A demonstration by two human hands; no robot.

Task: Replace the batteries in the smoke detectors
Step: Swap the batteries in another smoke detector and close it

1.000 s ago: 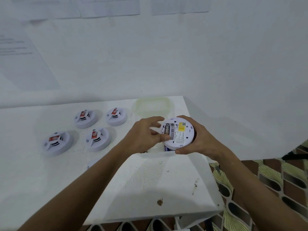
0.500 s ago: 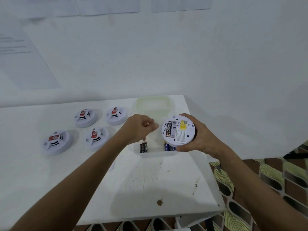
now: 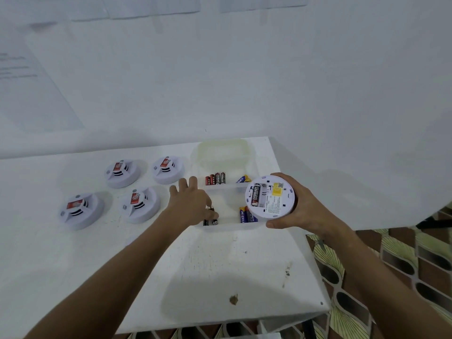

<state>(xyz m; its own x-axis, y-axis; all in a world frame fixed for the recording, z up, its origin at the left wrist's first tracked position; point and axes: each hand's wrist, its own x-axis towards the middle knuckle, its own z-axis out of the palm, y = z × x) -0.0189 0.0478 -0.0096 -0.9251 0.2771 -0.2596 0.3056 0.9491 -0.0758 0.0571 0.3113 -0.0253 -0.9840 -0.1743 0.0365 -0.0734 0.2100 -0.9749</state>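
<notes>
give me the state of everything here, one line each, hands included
held smoke detector: upside down, battery bay open, one battery in
right hand: grips the held smoke detector
left hand: reaches into the tray, fingers at the red and black batteries
battery tray: uncovered, batteries in several compartments
lid: off, behind the tray
four smoke detectors: face up on the table
</notes>
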